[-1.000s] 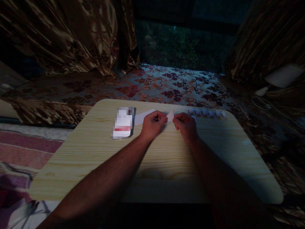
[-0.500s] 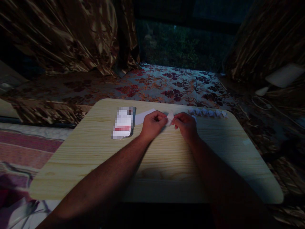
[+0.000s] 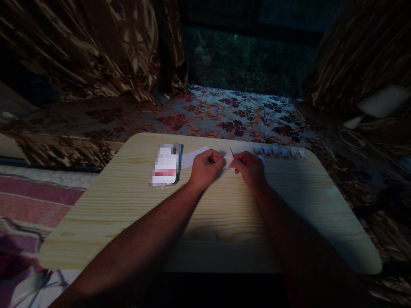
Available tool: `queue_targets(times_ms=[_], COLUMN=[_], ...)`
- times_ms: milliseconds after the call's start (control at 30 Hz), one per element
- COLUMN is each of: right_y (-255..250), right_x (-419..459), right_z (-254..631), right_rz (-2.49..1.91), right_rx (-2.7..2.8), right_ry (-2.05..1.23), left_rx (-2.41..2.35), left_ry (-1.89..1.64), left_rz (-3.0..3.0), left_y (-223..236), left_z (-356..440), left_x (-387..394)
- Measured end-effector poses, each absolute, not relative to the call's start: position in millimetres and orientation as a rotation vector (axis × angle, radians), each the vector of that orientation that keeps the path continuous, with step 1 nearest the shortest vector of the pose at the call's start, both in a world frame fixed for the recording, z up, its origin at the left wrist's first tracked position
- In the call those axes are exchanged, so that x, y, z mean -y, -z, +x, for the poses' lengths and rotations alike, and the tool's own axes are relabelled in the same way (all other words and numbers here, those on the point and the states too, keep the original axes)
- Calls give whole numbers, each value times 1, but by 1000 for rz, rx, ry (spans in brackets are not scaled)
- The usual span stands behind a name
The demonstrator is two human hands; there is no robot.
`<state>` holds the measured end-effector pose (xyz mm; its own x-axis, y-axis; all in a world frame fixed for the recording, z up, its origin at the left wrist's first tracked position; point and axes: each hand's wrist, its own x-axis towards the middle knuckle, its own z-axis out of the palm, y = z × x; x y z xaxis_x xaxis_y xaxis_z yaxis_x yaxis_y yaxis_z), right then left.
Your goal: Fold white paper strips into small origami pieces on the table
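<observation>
Pinching the folded paper (image 3: 229,157) near the far edge of the table (image 3: 221,205), I held one side with my left hand (image 3: 205,169) and the other with my right hand (image 3: 252,169). I seemed to be shaping a fold; the next move probably called for light, even pressure.

Dim overall; table (image 3: 122,205) brighter at left, shadowed at right; frame edges blurred, stretched.

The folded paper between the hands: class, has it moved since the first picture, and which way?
Yes, slightly: the upper tip of the folded paper has shifted left, toward the left hand, judged against the table's far edge.
</observation>
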<state>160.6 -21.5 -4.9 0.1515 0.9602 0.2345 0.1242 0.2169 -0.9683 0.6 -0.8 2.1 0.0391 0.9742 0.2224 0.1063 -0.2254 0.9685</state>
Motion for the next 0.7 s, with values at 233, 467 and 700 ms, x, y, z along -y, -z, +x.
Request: queue_targets(times_ms=[233, 467, 700], right_y=[4, 3, -1], right_x=[22, 25, 29], right_z=[160, 157, 154], right_rz=[-1234, -1259, -1287], right_rx=[1356, 1415, 1476], right_ry=[-778, -723, -634], left_rx=[-1137, -1153, -1178], left_ry=[-1339, -1337, -1334], left_rz=[1552, 1582, 1515], left_y=[1, 2, -7], left_z=[0, 0, 2], left_x=[2, 3, 6])
